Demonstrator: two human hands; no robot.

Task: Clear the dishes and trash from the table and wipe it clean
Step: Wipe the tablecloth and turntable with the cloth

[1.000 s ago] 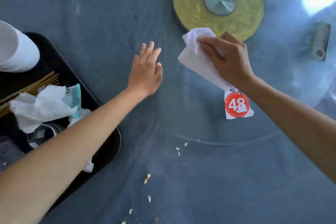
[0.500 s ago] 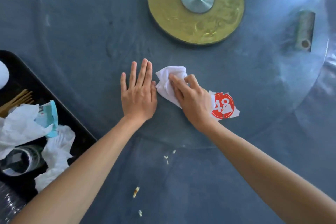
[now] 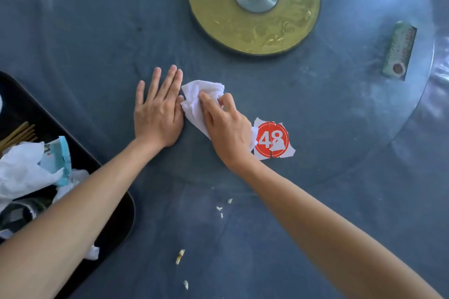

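My right hand (image 3: 227, 128) presses a crumpled white cloth (image 3: 198, 102) onto the smooth glass table (image 3: 340, 116); my left hand (image 3: 158, 114) lies flat, fingers loose, touching it. Crumbs (image 3: 179, 256) dot the near edge. Wadded tissues (image 3: 21, 170) fill the black tray (image 3: 121, 221).

Since one second ago, the right hand (image 3: 227, 128) has drawn the crumpled white paper napkin (image 3: 198, 102) from beside the round gold turntable base (image 3: 254, 5) down to frame centre, touching the flat left hand (image 3: 158, 114).
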